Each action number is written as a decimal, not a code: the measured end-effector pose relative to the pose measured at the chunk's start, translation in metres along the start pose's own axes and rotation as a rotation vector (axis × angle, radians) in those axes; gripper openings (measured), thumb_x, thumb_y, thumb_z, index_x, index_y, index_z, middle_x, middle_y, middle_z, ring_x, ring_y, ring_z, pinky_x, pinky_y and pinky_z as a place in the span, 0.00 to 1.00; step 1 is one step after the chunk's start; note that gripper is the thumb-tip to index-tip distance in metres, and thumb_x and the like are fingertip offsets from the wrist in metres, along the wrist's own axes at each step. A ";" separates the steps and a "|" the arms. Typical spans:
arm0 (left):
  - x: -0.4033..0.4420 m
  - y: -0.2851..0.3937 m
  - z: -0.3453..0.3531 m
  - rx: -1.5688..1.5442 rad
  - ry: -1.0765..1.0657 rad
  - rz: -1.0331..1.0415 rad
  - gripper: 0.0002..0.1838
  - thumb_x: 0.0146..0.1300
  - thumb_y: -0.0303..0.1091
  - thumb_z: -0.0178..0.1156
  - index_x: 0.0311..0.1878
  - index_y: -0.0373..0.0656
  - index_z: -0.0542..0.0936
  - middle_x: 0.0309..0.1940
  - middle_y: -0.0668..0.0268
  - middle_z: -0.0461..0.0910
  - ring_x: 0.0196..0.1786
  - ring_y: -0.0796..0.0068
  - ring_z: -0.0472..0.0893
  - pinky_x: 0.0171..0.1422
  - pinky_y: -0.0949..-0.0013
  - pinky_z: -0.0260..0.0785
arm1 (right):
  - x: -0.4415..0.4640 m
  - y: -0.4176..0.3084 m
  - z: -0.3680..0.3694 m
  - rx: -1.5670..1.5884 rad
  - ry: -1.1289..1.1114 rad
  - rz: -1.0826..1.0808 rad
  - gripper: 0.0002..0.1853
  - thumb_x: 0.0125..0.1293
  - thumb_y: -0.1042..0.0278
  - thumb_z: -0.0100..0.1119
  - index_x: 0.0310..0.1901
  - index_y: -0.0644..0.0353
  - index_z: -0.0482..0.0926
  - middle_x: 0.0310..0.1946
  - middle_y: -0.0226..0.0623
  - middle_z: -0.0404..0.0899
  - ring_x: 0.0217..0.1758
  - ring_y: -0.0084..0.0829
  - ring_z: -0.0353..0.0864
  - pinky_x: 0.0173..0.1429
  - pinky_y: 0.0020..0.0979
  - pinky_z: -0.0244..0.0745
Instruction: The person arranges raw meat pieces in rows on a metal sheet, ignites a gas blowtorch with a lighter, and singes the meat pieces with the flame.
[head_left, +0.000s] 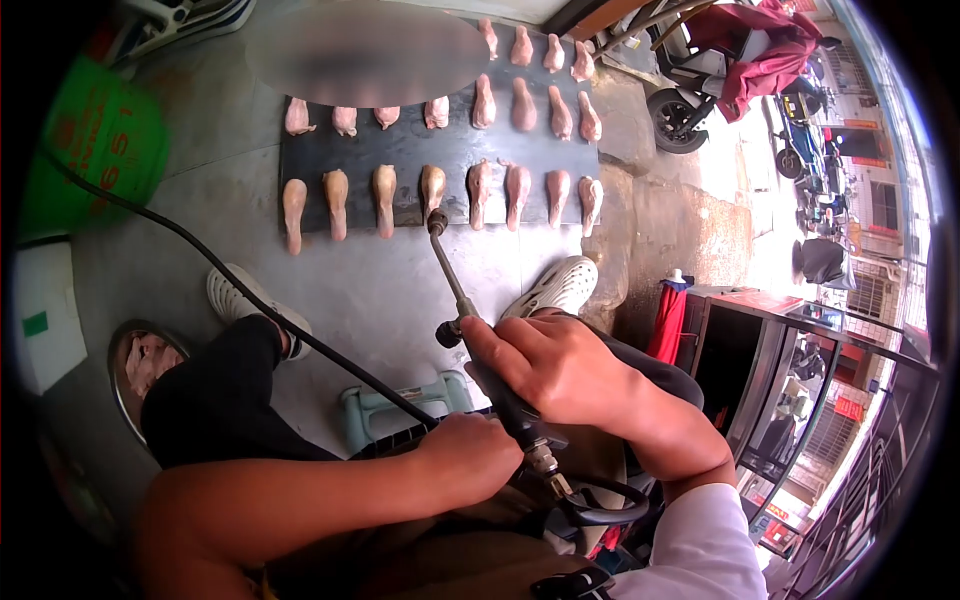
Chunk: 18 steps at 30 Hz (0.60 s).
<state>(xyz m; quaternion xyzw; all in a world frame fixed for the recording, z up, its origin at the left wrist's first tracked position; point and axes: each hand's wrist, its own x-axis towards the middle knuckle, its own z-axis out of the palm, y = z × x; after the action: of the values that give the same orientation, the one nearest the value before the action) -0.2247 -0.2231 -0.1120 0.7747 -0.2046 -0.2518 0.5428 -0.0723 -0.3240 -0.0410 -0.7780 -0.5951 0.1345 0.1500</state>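
Note:
My right hand (565, 365) is wrapped round the dark handle of a gas torch (455, 275). The torch's nozzle points at a chicken drumstick (432, 186) in the near row; whether it touches is unclear, and I cannot make out a flame. My left hand (468, 458) is closed on a black hose (330, 355), just below the torch handle. Several drumsticks lie in rows on a dark flat board (385, 140) on the floor. Those at the left of the near row look yellower than the pale pink ones, such as this drumstick (558, 190). A blurred patch hides part of the far rows.
A pale blue plastic stool (365, 412) stands between my legs. At left are a green tub (115, 135) and a round metal basin (125, 400) holding pale meat. A glass-sided cabinet (780, 375) and a parked scooter (680, 115) stand to the right. My white shoe (560, 288) is near the board.

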 end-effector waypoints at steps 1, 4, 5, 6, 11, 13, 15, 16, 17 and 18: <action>0.001 0.001 -0.001 -0.037 0.030 -0.002 0.07 0.59 0.31 0.56 0.36 0.40 0.81 0.32 0.54 0.84 0.37 0.52 0.86 0.37 0.52 0.78 | 0.002 0.000 0.002 -0.005 0.033 -0.020 0.25 0.59 0.72 0.63 0.57 0.75 0.76 0.27 0.33 0.71 0.24 0.31 0.77 0.27 0.32 0.75; 0.003 0.007 -0.008 -0.048 0.028 -0.005 0.08 0.60 0.32 0.55 0.38 0.41 0.81 0.33 0.56 0.84 0.38 0.51 0.85 0.36 0.51 0.77 | 0.005 0.000 0.000 -0.008 0.001 0.001 0.25 0.59 0.71 0.61 0.56 0.76 0.75 0.27 0.34 0.72 0.25 0.30 0.78 0.27 0.32 0.75; 0.002 0.010 -0.018 0.015 -0.035 -0.002 0.08 0.60 0.32 0.55 0.37 0.41 0.81 0.32 0.56 0.84 0.38 0.51 0.85 0.36 0.51 0.76 | 0.008 -0.002 -0.005 -0.012 -0.037 0.011 0.25 0.52 0.73 0.57 0.53 0.78 0.76 0.30 0.41 0.77 0.28 0.34 0.82 0.30 0.31 0.78; 0.002 0.012 -0.025 0.078 -0.097 0.001 0.07 0.59 0.32 0.55 0.37 0.41 0.81 0.31 0.57 0.83 0.37 0.51 0.84 0.36 0.51 0.76 | 0.009 -0.001 -0.005 -0.006 -0.041 0.018 0.26 0.51 0.73 0.57 0.53 0.78 0.76 0.30 0.41 0.77 0.28 0.34 0.82 0.30 0.32 0.78; 0.005 0.012 -0.028 0.150 0.040 0.097 0.05 0.53 0.29 0.58 0.29 0.39 0.79 0.28 0.54 0.81 0.34 0.51 0.83 0.37 0.52 0.75 | 0.013 0.003 -0.004 0.017 -0.025 0.024 0.28 0.49 0.72 0.58 0.53 0.79 0.75 0.31 0.43 0.77 0.27 0.36 0.82 0.30 0.33 0.78; 0.005 0.013 -0.032 0.151 0.053 0.116 0.04 0.51 0.29 0.58 0.27 0.38 0.79 0.27 0.53 0.80 0.33 0.51 0.82 0.37 0.53 0.75 | 0.015 0.003 -0.003 0.001 -0.022 0.026 0.28 0.49 0.72 0.59 0.53 0.79 0.75 0.31 0.43 0.77 0.27 0.36 0.82 0.30 0.33 0.78; 0.005 0.017 -0.037 -0.011 -0.001 -0.011 0.05 0.51 0.29 0.58 0.26 0.38 0.79 0.25 0.52 0.79 0.32 0.51 0.82 0.37 0.53 0.75 | 0.018 0.004 -0.002 -0.034 -0.035 0.035 0.27 0.49 0.71 0.59 0.52 0.79 0.76 0.31 0.43 0.77 0.26 0.36 0.82 0.29 0.33 0.78; 0.005 0.017 -0.038 -0.053 -0.013 -0.039 0.05 0.50 0.29 0.59 0.26 0.38 0.79 0.25 0.52 0.79 0.32 0.51 0.82 0.37 0.53 0.75 | 0.018 0.004 -0.001 -0.037 -0.031 0.036 0.27 0.49 0.71 0.60 0.52 0.79 0.76 0.31 0.43 0.77 0.26 0.36 0.82 0.29 0.33 0.78; 0.005 0.017 -0.039 -0.094 -0.024 -0.067 0.05 0.50 0.29 0.59 0.25 0.37 0.79 0.25 0.52 0.79 0.32 0.51 0.82 0.37 0.53 0.75 | 0.018 0.005 0.000 -0.041 -0.027 0.037 0.27 0.49 0.71 0.60 0.51 0.79 0.76 0.31 0.43 0.77 0.26 0.35 0.82 0.28 0.33 0.78; 0.005 0.017 -0.040 -0.097 -0.022 -0.060 0.05 0.50 0.29 0.59 0.25 0.37 0.78 0.24 0.52 0.79 0.32 0.51 0.82 0.37 0.53 0.75 | 0.019 0.005 0.001 -0.045 -0.023 0.038 0.27 0.49 0.70 0.60 0.51 0.79 0.76 0.30 0.43 0.77 0.25 0.35 0.82 0.28 0.32 0.78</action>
<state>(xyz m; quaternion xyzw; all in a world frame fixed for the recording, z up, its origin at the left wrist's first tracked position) -0.1968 -0.2019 -0.0856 0.7505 -0.1749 -0.2861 0.5695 -0.0632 -0.3073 -0.0448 -0.7907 -0.5849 0.1329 0.1228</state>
